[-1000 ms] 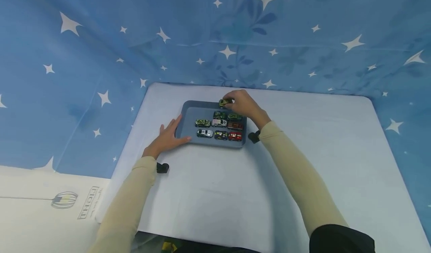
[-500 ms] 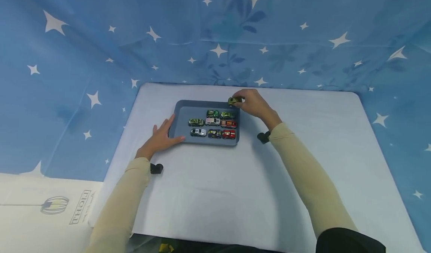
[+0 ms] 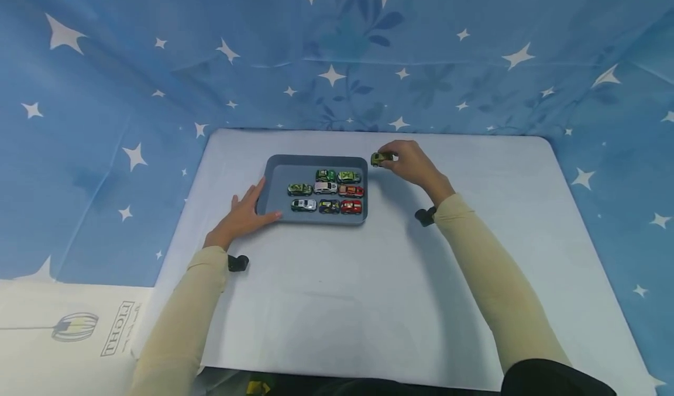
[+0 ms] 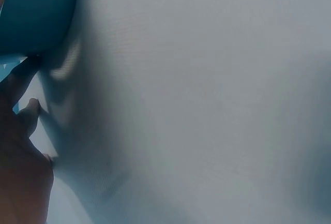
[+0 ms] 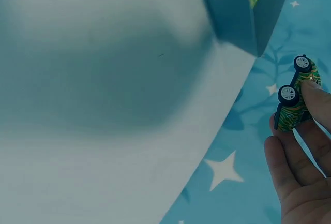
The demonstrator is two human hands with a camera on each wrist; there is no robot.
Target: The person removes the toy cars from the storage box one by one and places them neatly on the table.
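Observation:
A small green and yellow patterned toy car [image 3: 380, 159] is pinched between the thumb and fingers of my right hand [image 3: 413, 161], just off the tray's far right corner. Seen in the right wrist view, the toy car [image 5: 296, 93] has black wheels with silver hubs. My left hand [image 3: 242, 213] has its fingers spread along the left side of the blue-grey tray [image 3: 279, 174], the thumb at its near edge. In the left wrist view that hand [image 4: 23, 146] touches the tray's corner [image 4: 39, 12]. Inside the tray stand several toy cars, among them a silver car [image 3: 303, 205] and a red car [image 3: 351, 207].
The tray lies on a table with a white cloth [image 3: 326, 302]. A blue curtain [image 3: 447, 51] with white stars hangs behind and beside it. A white printed sheet [image 3: 42, 349] is at the lower left.
My right hand has carried the green toy car from over the tray's far rim to beyond its right corner. The left hand stays at the tray; the head view has shifted slightly.

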